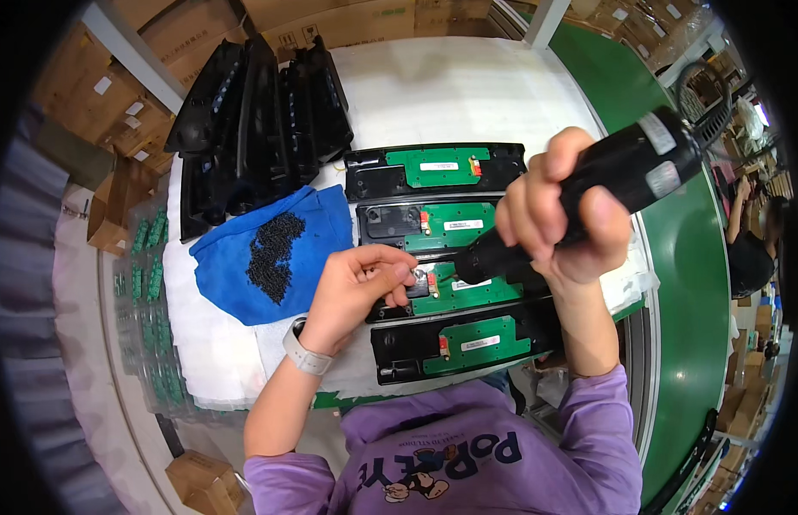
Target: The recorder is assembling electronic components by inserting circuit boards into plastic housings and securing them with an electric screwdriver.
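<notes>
The right hand [549,210] clasped a slanting black driver [631,172], hiding part of a green board [446,302], while the left hand [351,287] pinched, contents unclear, beside a blue cloth [326,223].

Blk plastic panels [403,352] + grn PCBs [440,178], matt white sheet [467,94] under 'em.
Driver [631,167] = smooth blk plastic, semi-gloss, w/ shiny silvery labels [657,135]; stacked parts [260,129] also blk plastic, v. glossy; sm. screws [274,256] look like dk metal, grainy en masse; blue cloth [231,266] matt, creased; grn surface [686,343] nr me smooth w/ sheen; purple top [493,451] matt fabric; boxes [201,481] plain matt cardbd.
</notes>
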{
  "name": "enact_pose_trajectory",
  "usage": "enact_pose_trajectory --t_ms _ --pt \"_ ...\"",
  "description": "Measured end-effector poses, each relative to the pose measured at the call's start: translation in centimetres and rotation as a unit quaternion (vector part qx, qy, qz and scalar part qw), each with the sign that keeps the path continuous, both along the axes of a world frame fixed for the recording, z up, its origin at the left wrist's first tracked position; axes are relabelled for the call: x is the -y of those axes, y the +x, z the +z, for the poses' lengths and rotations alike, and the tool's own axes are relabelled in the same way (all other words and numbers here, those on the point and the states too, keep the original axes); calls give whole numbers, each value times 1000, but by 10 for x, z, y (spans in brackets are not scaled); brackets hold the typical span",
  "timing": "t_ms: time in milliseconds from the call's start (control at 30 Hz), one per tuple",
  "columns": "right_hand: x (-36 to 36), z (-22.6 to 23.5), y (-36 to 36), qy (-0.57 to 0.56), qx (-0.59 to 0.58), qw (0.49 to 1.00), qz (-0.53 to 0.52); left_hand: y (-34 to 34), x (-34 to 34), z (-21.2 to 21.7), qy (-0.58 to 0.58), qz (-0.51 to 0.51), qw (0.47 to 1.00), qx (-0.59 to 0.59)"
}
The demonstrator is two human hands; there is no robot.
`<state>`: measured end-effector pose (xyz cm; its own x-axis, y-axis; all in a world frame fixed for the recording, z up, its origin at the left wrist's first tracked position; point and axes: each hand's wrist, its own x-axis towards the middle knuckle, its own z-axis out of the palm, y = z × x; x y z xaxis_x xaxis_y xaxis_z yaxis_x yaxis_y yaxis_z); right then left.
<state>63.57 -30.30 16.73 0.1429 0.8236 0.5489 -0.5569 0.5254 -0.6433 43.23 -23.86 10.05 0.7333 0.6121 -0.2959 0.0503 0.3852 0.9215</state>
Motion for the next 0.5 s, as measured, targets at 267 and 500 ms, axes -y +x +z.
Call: enact_pose_trajectory --t_ms 267,500 --pt "0 -11 -17 -105 162 981 -32 -1 0 0 -84 26 994 59" --pt "-1 -7 -22 -128 217 967 -29 1 3 -5 -129 42 987 82"
